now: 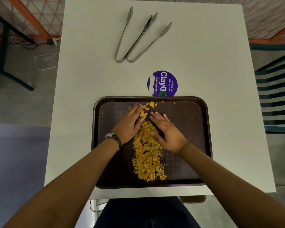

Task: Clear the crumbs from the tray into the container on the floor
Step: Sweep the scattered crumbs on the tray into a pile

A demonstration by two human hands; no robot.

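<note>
A dark brown tray [191, 125] lies on the white table near its front edge. A long heap of yellow crumbs [147, 155] runs down the tray's middle, with a few scattered bits near the far rim. My left hand [130, 122], with a watch on the wrist, lies flat on the tray against the left side of the heap. My right hand [167, 130] lies flat against the right side, fingers spread. Neither hand holds anything. No container is in view.
Two metal tongs [138, 38] lie at the far middle of the white table [220, 63]. A round purple sticker [162, 83] sits just beyond the tray. A striped chair [275, 96] stands at the right. Cables lie on the floor at left.
</note>
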